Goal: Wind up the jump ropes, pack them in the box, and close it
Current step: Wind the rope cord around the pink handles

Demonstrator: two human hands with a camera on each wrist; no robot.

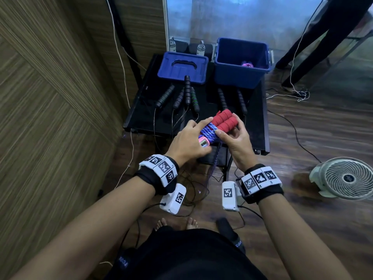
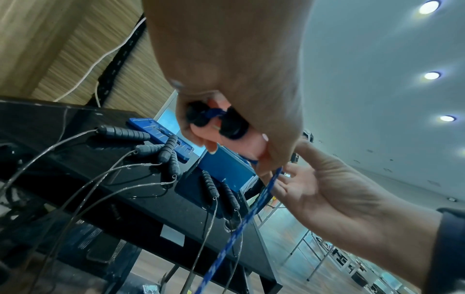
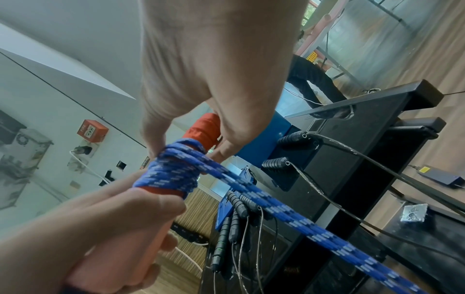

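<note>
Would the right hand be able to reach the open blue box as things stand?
Probably yes. The blue box stands open ahead of the right hand with nothing above its rim, but that hand grips the red handles, whose blue rope is not fully wound.

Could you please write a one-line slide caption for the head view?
Both hands wind blue braided rope around red foam handles above a black table.
</note>
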